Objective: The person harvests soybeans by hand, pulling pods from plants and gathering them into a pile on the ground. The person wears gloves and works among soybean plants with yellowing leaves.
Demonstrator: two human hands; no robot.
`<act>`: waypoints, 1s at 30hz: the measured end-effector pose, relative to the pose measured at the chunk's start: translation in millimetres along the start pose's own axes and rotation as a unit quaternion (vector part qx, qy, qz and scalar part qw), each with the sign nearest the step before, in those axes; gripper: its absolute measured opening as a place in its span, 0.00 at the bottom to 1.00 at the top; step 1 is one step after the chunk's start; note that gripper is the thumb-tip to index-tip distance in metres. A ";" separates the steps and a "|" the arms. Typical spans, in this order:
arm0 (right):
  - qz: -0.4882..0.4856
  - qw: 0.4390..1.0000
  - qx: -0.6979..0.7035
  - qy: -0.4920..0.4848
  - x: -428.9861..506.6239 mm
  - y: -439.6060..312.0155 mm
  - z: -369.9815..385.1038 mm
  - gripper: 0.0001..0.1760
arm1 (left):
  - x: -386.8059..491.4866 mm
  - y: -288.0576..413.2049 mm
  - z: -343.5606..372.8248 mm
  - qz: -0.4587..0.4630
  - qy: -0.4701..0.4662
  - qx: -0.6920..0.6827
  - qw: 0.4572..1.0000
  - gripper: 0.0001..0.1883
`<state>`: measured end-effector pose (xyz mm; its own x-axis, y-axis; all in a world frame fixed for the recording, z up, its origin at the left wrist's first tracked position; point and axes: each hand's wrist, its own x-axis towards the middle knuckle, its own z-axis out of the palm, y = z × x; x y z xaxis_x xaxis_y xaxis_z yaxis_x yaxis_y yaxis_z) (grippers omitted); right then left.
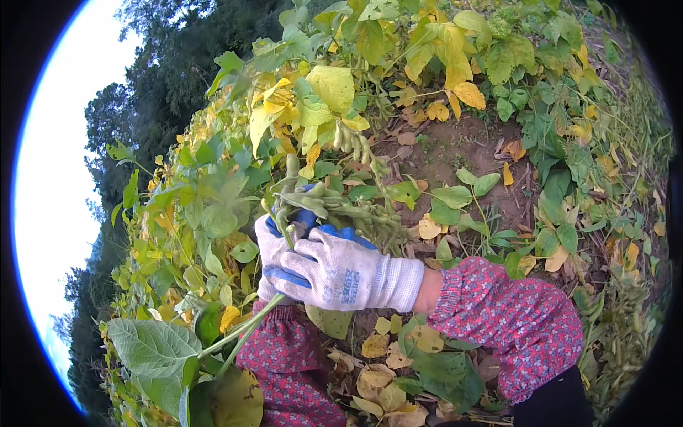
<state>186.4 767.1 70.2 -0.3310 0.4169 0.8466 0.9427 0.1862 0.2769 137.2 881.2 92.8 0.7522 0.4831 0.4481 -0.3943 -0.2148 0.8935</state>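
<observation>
Both my hands wear white knit work gloves with blue-coated palms, below floral sleeve covers. My right hand (pixel 331 269) is closed round green stems (pixel 240 333) of a bean plant, whose large leaves (pixel 155 352) hang at the lower left. Just behind it, partly hidden by it, my left hand (pixel 269 243) grips the same plant near its pods. Plump fuzzy green bean pods (pixel 315 202) stick out above and to the right of the gloves. The fingertips of my left hand are mostly covered.
Rows of bean plants with green and yellow leaves (pixel 331 88) stand ahead and at the left. Brown soil (pixel 453 152) with fallen dry leaves (pixel 376 381) lies at the centre and below. Pulled-looking stalks (pixel 619 336) lie at the right. Dark trees (pixel 160 69) rise beyond.
</observation>
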 end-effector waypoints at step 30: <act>0.681 0.085 0.635 -0.355 -207.8 -203.1 -13.7 0.20 | -318.9 -98.1 6.5 -0.180 0.344 0.065 0.919 0.17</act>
<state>64.3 630.5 -155.7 -0.2950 0.6859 -0.6653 -0.4888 -0.7066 -0.5117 -60.5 742.8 -137.6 0.2923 0.9556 0.0379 -0.0847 -0.0136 0.9963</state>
